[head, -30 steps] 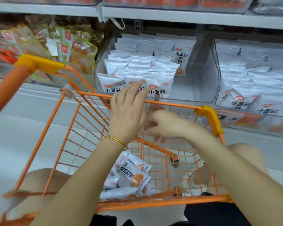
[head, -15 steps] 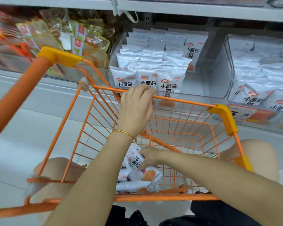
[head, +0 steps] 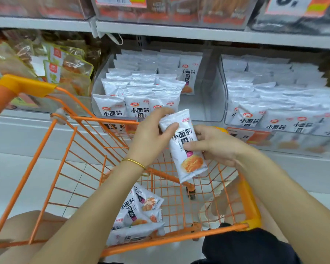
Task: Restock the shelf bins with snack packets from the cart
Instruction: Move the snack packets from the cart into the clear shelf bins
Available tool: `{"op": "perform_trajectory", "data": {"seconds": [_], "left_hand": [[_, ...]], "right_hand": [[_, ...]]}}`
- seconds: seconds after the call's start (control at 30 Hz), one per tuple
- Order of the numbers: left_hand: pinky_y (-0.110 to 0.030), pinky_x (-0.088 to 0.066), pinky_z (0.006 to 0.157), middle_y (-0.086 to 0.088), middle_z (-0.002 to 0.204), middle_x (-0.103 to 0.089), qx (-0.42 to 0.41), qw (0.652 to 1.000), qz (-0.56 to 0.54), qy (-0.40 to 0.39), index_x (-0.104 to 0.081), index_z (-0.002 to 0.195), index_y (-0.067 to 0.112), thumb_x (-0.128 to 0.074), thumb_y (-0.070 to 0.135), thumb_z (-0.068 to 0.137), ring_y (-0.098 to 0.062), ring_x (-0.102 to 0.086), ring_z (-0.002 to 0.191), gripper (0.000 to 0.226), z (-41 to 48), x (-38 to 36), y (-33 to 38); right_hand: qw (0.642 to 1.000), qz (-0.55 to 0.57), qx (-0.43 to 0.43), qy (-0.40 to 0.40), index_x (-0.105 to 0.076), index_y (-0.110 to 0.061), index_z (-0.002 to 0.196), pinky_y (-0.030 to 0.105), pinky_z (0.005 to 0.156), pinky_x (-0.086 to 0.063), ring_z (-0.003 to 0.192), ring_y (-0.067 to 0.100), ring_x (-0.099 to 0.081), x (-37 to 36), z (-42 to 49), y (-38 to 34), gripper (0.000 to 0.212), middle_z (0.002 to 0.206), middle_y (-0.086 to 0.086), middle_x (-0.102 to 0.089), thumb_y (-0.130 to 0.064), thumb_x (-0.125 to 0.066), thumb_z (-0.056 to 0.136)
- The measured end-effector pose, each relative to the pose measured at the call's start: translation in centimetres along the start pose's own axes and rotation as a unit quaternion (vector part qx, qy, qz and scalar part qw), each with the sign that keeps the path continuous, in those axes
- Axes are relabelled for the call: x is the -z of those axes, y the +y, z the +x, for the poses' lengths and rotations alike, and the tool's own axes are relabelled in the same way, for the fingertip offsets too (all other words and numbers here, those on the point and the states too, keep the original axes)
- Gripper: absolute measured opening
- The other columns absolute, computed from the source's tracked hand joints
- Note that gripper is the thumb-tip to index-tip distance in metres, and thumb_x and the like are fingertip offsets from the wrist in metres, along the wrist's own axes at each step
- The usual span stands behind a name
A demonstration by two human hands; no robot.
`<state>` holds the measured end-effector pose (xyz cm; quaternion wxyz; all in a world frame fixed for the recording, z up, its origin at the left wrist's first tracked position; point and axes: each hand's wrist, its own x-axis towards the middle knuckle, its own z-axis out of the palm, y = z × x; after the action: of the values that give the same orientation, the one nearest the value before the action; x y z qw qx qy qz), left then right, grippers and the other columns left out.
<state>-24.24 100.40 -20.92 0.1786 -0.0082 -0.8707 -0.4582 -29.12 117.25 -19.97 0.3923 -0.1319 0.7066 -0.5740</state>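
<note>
Restocking under way: one packet lifted, several left in the cart.

The middle shelf bin point(head: 198, 107) is filled along its left rows, its right side largely bare. The orange cart point(head: 103, 120) is drawn up before it, with perhaps four remaining packets point(head: 133, 208) on its floor. One snack packet point(head: 191, 168) is held above the cart, near the bin. Its top is pinched in the grip of the left hand point(head: 149, 140), its middle in that of the right hand point(head: 219, 145).

Setting: retail shop, snack aisle. Evidence: a white metal shelf point(head: 179, 33) in tiers, each tier carrying clear plastic bins point(head: 204, 96) packed with rows of identical white snack packets point(head: 139, 109). Printed price tags point(head: 242, 137) in orange and white sit on the bin fronts, upper and lower tier. Orange wire shopping cart point(head: 27, 85) stands just beside the shelving. Pale tiled floor point(head: 13, 178) beneath.
</note>
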Motion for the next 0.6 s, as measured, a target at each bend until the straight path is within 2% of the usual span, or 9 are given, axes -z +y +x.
{"op": "perform_trajectory", "data": {"seconds": [0.07,0.17,0.2,0.27,0.33,0.37,0.43,0.6], "left_hand": [[-0.036,-0.049,0.087,0.016,0.102,-0.057,0.009,0.999,-0.035,0.022,-0.055,0.117,0.018,-0.062,0.019,0.087,-0.010,-0.058,0.096,0.031,1.3,-0.4,0.9],[-0.031,-0.051,0.081,0.002,0.112,-0.054,-0.006,0.996,-0.061,0.063,-0.047,0.125,0.017,-0.056,0.021,0.090,-0.012,-0.058,0.091,0.036,3.5,-1.0,2.0],[-0.028,-0.049,0.083,-0.004,0.118,-0.051,-0.024,0.996,-0.030,0.082,-0.045,0.128,0.013,-0.053,0.021,0.092,-0.012,-0.055,0.094,0.038,4.2,-1.1,2.0],[-0.031,-0.039,0.096,-0.012,0.127,-0.048,-0.071,0.987,0.107,0.095,-0.045,0.130,0.006,-0.044,0.025,0.093,-0.022,-0.049,0.111,0.042,5.8,-1.4,1.1],[-0.042,-0.030,0.106,-0.016,0.137,-0.044,-0.092,0.960,0.257,0.058,-0.046,0.132,0.008,-0.033,0.036,0.090,-0.032,-0.040,0.127,0.051,6.9,-1.7,0.0],[-0.047,-0.026,0.108,-0.016,0.142,-0.040,-0.095,0.942,0.319,0.031,-0.045,0.133,0.011,-0.028,0.039,0.089,-0.033,-0.036,0.132,0.055,7.3,-1.9,-0.6],[-0.054,-0.019,0.110,-0.014,0.147,-0.036,-0.093,0.911,0.402,-0.014,-0.044,0.136,0.019,-0.021,0.044,0.088,-0.032,-0.030,0.136,0.059,7.8,-2.3,-1.5],[-0.056,-0.023,0.108,-0.015,0.139,-0.047,-0.104,0.878,0.467,-0.026,-0.047,0.135,0.019,-0.025,0.042,0.090,-0.034,-0.041,0.129,0.055,7.9,-2.7,-2.9]], "right_hand": [[0.997,0.012,0.043,0.055,-0.057,-0.006,0.116,0.034,0.073,-0.055,0.087,0.023,-0.066,0.4,-0.3,-0.5,0.037,0.102,0.013,-0.070,0.002,-0.066,0.081],[0.978,-0.035,0.100,0.182,-0.056,-0.007,0.110,0.035,0.068,-0.058,0.080,0.021,-0.069,1.4,0.1,-2.5,0.034,0.100,0.010,-0.071,-0.004,-0.071,0.080],[0.964,-0.044,0.124,0.233,-0.054,-0.005,0.111,0.031,0.062,-0.058,0.074,0.016,-0.069,1.7,0.4,-3.4,0.034,0.099,0.007,-0.070,-0.006,-0.070,0.081],[0.921,-0.077,0.166,0.344,-0.049,-0.007,0.107,0.021,0.054,-0.054,0.066,0.009,-0.066,2.4,1.8,-5.3,0.028,0.098,0.002,-0.065,-0.004,-0.064,0.084],[0.868,-0.172,0.176,0.432,-0.045,-0.009,0.104,0.016,0.061,-0.048,0.080,0.013,-0.062,2.9,3.9,-6.9,0.024,0.106,0.004,-0.058,-0.004,-0.059,0.085],[0.844,-0.216,0.173,0.460,-0.045,-0.007,0.106,0.020,0.067,-0.045,0.091,0.020,-0.060,3.2,5.3,-7.4,0.024,0.111,0.008,-0.056,-0.003,-0.058,0.086],[0.824,-0.247,0.152,0.487,-0.044,-0.003,0.112,0.031,0.078,-0.042,0.107,0.030,-0.055,3.8,8.4,-7.8,0.028,0.120,0.015,-0.052,-0.001,-0.056,0.087],[0.849,-0.215,0.039,0.480,-0.042,0.001,0.124,0.034,0.091,-0.043,0.118,0.032,-0.053,5.3,14.9,-6.8,0.036,0.129,0.019,-0.052,-0.001,-0.053,0.090]]}}
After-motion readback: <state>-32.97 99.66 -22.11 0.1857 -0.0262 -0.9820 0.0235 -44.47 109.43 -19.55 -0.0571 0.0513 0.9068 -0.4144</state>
